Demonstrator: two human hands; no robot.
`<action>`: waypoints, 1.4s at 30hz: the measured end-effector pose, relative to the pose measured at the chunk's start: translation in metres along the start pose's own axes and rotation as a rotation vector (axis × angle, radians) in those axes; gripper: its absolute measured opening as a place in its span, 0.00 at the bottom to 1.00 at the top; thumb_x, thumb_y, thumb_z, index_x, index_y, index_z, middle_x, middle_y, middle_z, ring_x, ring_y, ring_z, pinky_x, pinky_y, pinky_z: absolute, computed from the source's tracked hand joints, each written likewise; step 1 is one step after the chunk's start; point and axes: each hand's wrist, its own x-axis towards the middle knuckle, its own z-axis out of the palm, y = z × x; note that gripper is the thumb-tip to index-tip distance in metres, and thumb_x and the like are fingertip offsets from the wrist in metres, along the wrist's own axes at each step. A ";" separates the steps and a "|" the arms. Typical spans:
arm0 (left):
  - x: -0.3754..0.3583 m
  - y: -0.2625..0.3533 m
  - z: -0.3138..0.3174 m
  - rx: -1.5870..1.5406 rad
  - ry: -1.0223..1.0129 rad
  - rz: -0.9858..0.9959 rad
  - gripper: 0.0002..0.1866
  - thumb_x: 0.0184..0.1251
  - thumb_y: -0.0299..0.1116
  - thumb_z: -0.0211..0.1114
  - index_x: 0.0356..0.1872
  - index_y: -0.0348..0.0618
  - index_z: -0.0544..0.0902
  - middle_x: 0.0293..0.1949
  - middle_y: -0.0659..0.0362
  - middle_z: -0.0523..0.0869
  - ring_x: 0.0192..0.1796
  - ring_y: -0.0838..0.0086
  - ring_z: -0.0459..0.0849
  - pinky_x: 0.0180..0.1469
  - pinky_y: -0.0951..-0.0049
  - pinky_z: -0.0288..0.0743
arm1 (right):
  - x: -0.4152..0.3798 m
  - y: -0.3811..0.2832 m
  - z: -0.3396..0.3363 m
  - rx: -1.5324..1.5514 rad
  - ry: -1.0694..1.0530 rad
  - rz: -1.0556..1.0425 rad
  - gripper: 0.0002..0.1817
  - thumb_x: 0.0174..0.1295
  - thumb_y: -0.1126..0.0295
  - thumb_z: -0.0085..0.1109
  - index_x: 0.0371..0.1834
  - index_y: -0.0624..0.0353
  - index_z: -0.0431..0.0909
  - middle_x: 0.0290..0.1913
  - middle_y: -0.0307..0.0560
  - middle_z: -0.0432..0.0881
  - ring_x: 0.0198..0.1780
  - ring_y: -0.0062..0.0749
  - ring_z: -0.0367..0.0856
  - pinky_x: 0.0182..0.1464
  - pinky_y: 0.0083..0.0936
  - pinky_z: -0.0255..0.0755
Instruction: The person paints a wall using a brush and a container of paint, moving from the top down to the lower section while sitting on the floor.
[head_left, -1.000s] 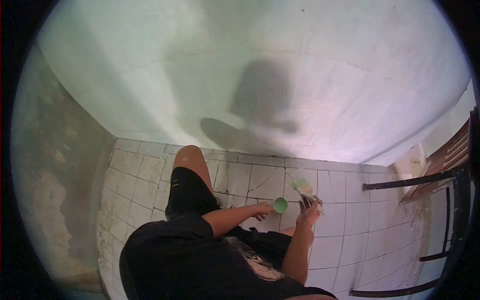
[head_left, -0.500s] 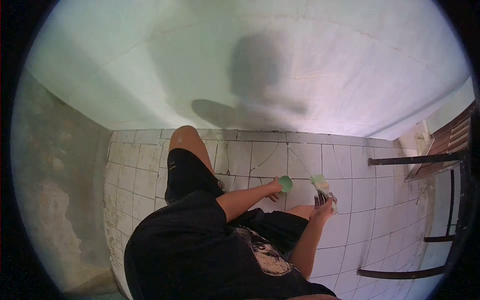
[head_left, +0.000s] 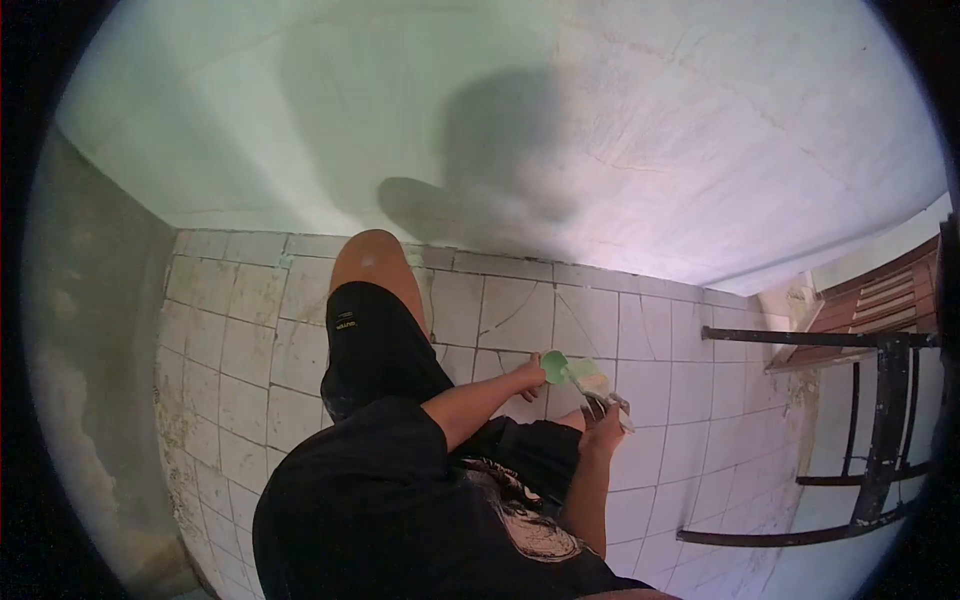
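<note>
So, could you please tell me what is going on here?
A person is low over the tiled floor, facing a pale green wall. Their left hand holds a green cup; their right hand holds a brush. The bristles are at the cup's rim; whether they touch it is unclear.

open tiles [head_left: 655, 385] lie between brush [head_left: 588, 374] and dark frame [head_left: 885, 430]
</note>
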 end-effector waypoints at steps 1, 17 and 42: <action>0.003 -0.002 0.000 -0.020 -0.008 0.010 0.36 0.58 0.29 0.49 0.68 0.52 0.43 0.39 0.43 0.79 0.27 0.57 0.83 0.24 0.53 0.80 | -0.001 0.001 -0.002 -0.044 -0.026 -0.013 0.11 0.66 0.65 0.42 0.49 0.55 0.63 0.44 0.52 0.76 0.45 0.41 0.79 0.39 0.31 0.76; 0.079 -0.025 0.019 0.338 0.118 0.421 0.23 0.56 0.31 0.49 0.56 0.40 0.67 0.34 0.43 0.82 0.32 0.53 0.83 0.33 0.58 0.77 | 0.010 0.004 -0.048 0.075 0.164 -0.036 0.17 0.67 0.61 0.44 0.53 0.58 0.64 0.47 0.51 0.75 0.46 0.42 0.78 0.40 0.31 0.75; 0.045 0.058 0.104 0.432 -0.154 0.275 0.27 0.63 0.35 0.47 0.63 0.38 0.57 0.31 0.49 0.84 0.26 0.67 0.83 0.22 0.70 0.74 | 0.095 -0.011 -0.123 0.114 0.246 -0.031 0.16 0.61 0.74 0.46 0.53 0.63 0.64 0.45 0.53 0.75 0.41 0.38 0.80 0.38 0.28 0.77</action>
